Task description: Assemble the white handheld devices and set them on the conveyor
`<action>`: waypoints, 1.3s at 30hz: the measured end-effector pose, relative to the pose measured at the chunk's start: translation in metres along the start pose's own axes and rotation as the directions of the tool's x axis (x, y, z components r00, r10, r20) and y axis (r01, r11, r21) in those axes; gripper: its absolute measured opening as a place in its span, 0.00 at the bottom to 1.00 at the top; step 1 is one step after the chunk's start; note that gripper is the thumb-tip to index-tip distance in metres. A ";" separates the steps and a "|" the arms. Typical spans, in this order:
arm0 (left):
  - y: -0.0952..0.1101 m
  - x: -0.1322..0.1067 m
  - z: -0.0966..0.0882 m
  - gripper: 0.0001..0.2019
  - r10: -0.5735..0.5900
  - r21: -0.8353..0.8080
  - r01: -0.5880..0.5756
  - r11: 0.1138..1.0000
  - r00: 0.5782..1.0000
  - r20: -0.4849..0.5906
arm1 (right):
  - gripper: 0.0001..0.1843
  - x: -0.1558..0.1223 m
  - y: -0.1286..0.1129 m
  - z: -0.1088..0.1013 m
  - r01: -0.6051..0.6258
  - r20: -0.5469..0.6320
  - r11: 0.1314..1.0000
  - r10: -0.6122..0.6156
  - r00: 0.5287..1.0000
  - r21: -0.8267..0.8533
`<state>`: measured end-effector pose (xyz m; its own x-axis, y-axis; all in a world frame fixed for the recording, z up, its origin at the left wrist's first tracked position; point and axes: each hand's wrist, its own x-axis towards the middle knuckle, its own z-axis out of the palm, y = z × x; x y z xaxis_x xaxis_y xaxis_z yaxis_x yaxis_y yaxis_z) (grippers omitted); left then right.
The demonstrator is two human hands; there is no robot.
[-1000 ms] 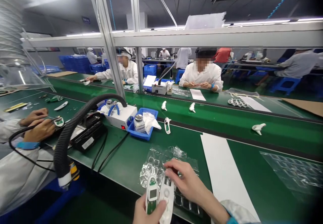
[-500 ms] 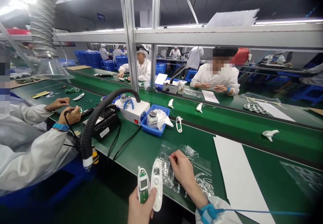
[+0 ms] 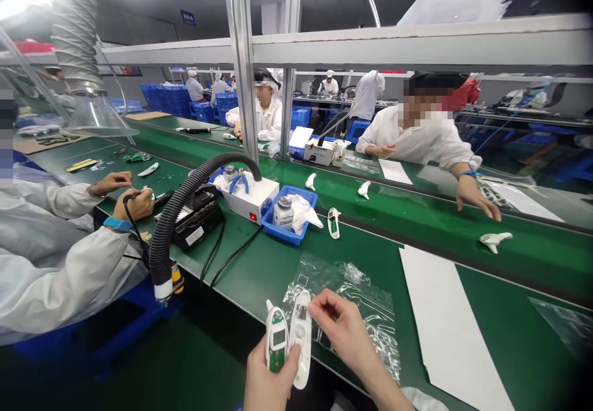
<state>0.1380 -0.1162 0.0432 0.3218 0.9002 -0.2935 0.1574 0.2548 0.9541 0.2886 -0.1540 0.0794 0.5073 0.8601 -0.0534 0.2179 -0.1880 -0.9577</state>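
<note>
My left hand point(image 3: 271, 371) grips two pieces of an ear thermometer side by side. One is a white thermometer half point(image 3: 277, 339) with a green circuit board and a small screen; the other is a white cover point(image 3: 302, 335), its hollow inside towards me. At the cover's upper end, by its window, is my right hand point(image 3: 340, 321), thumb and finger pinched together. Whatever may be between those fingertips is too small to make out. Beneath and behind both hands lies a clear plastic bag point(image 3: 380, 300) with small transparent pieces on it.
Beyond the bag rests another open thermometer half point(image 3: 333, 223), beside a blue tray point(image 3: 282, 233) with a bottle and tissues. A black hose point(image 3: 160, 238) arches at left near a co-worker's hands point(image 3: 139, 204). White paper point(image 3: 449, 318) lies at right. White parts point(image 3: 364, 190) sit on the green belt.
My right hand has moved from over the plastic bag to the cover's upper end. My left hand has shifted slightly right with both pieces. A co-worker opposite has stretched an arm over the belt.
</note>
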 end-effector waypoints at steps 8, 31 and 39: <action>0.001 0.000 0.004 0.14 0.008 0.035 -0.008 0.999 1.000 0.004 | 0.15 -0.002 0.009 0.002 0.038 -0.033 0.999 -0.038 0.999 -0.013; -0.024 0.008 -0.070 0.32 -0.143 -0.491 0.024 0.871 0.968 -0.206 | 0.29 -0.011 0.009 0.138 -0.324 0.326 0.823 0.181 0.928 0.467; -0.035 0.064 -0.179 0.25 -0.233 -0.634 -0.145 0.759 0.849 -0.474 | 0.36 0.034 -0.006 0.285 -0.505 0.573 0.759 0.215 0.791 0.411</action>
<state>-0.0144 -0.0040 0.0021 -0.2059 0.8722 -0.4437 -0.5196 0.2868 0.8049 0.0670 0.0119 0.0027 -0.0299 0.9114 -0.4105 -0.4338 -0.3818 -0.8161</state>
